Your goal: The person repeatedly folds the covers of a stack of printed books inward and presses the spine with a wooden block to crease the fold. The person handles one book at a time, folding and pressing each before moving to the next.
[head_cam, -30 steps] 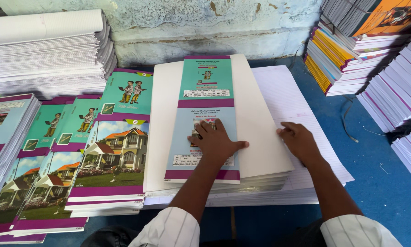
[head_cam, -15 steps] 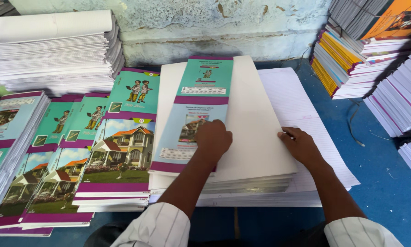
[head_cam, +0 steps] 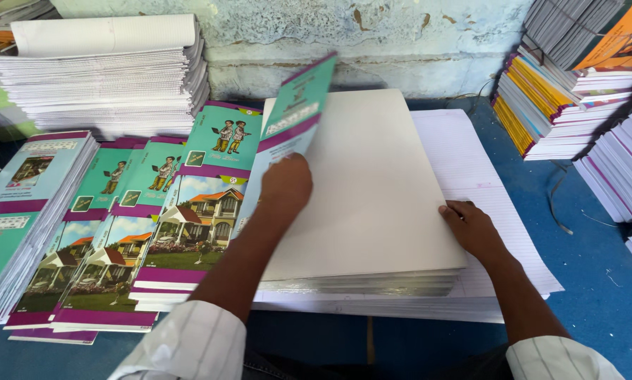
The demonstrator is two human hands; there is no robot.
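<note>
Two hands, left hand (head_cam: 285, 184) grip lifting glossy teal cover (head_cam: 288, 134), right hand (head_cam: 471, 229) flat, unclenched on smooth cream stack (head_cam: 372, 190)

Left hand (head_cam: 285, 184) raised, curled; right hand (head_cam: 471, 226) flat.

Left hand (head_cam: 285, 188): fingertips hidden behind the lifted cover sheet (head_cam: 288, 121), grip not resolvable; sheet's upper part motion-blurred, print unreadable. Right hand (head_cam: 473, 229): fingertips partly tucked at the edge of the blank stack (head_cam: 372, 190), contact underneath not visible. Lined sheets (head_cam: 471, 162) largely covered by that stack. Booklet piles at right (head_cam: 615, 169) and leftmost pile (head_cam: 13, 211) cut off by the frame edges. Both forearms run out of frame at the bottom.
</note>
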